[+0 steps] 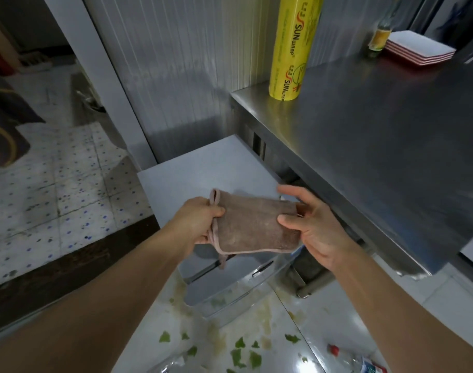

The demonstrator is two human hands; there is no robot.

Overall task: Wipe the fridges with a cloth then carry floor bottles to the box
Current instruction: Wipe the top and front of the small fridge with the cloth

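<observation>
A folded brown cloth [252, 223] with a pink hem is stretched between both hands above a small grey fridge [203, 168]. My left hand [200, 223] pinches the cloth's left edge. My right hand [310, 224] grips its right edge with thumb on top. A clear plastic bottle [357, 360] with a red cap lies on the floor at the bottom right. Another clear plastic item [170, 364] shows at the bottom edge; I cannot tell what it is. To the right stands a steel fridge counter [391, 135].
A tall yellow roll of cling wrap [291, 47] stands on the steel counter's left end. Red and white trays [418, 49] and a glass bottle [382, 33] sit at its back. Green leaf scraps [240, 343] litter the white floor. A dark mat [3, 146] lies at the far left.
</observation>
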